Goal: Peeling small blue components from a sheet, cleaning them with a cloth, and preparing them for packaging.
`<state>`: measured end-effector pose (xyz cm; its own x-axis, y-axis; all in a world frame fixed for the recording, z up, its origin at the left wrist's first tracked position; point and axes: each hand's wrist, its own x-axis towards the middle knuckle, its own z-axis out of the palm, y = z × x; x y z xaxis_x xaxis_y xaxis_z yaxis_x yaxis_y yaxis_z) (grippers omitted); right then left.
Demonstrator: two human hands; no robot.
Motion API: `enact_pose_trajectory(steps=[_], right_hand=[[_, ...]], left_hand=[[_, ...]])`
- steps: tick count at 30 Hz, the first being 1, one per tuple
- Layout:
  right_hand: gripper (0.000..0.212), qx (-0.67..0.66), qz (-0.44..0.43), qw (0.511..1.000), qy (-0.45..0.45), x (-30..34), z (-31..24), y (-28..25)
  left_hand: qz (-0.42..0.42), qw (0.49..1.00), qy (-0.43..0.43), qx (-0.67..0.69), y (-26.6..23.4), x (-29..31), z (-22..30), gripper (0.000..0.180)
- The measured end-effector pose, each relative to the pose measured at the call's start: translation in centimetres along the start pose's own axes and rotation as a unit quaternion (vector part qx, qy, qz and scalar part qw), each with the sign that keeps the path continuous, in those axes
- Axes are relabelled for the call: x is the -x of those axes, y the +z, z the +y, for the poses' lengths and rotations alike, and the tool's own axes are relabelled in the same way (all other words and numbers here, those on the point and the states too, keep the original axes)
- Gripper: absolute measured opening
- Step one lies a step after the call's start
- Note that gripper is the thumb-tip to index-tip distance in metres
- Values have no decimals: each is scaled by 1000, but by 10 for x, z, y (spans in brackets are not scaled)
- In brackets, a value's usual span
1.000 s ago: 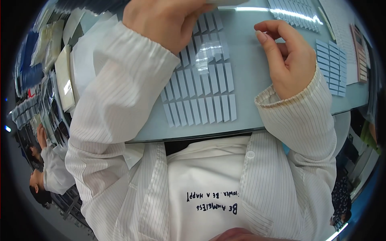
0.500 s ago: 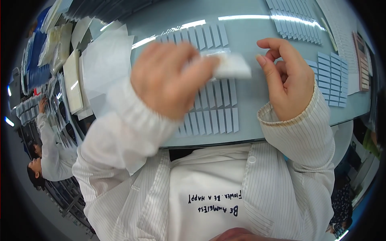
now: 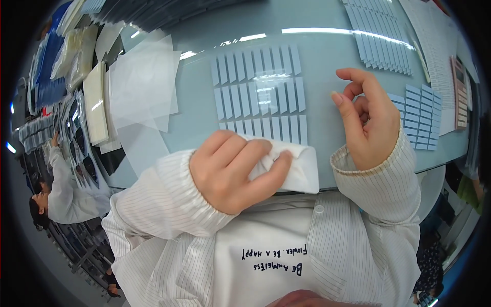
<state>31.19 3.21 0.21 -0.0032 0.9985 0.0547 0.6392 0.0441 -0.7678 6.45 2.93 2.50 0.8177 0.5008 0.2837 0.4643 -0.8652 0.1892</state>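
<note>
My left hand point(image 3: 232, 171) presses a folded white cloth point(image 3: 303, 171) near the front edge of the glass-topped table, over the lowest part of a block of pale blue strips point(image 3: 261, 100). These strips lie in slanted rows under a shiny surface, and the cloth and hand hide their near end. To the right, my right hand point(image 3: 365, 120) hovers beside the block with nothing in it. Its thumb and forefinger stand apart while the other fingers curl in.
Translucent sheets point(image 3: 140, 87) lie left of the strips, beside a cream-coloured stack point(image 3: 95, 110). More pale blue strips sit at the far right point(image 3: 378, 38) and near my right wrist point(image 3: 422, 117). Dark stacked pieces point(image 3: 169, 13) line the far edge. A co-worker point(image 3: 71, 189) is at the left.
My left hand has brought the cloth toward me, from the middle of the strips to their near end, uncovering the upper rows. My right hand has shifted slightly nearer, still empty.
</note>
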Motion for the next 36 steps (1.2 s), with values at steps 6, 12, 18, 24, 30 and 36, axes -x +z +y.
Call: enact_pose_trajectory(steps=[6, 12, 18, 24, 30, 36], right_hand=[[29, 23, -12, 1000, 11, -1, 8, -1], [30, 16, -10, 999, 30, -7, 12, 4], [31, 40, 0, 999, 18, -6, 17, 1], [37, 67, -18, 997, -17, -12, 9, 5], [49, 58, -30, 988, -140, -49, 16, 15], [48, 66, -54, 994, -62, -77, 8, 18]], left_hand=[[100, 988, -74, -89, 12, -21, -64, 25], [155, 982, -42, -101, 19, -33, -102, 18], [88, 995, -10, -45, 7, 20, -37, 20], [31, 999, -11, -21, -7, 71, 25, 35], [24, 998, -36, -45, -29, 89, 21, 39], [88, 973, -172, -129, -27, 92, -6, 48]])
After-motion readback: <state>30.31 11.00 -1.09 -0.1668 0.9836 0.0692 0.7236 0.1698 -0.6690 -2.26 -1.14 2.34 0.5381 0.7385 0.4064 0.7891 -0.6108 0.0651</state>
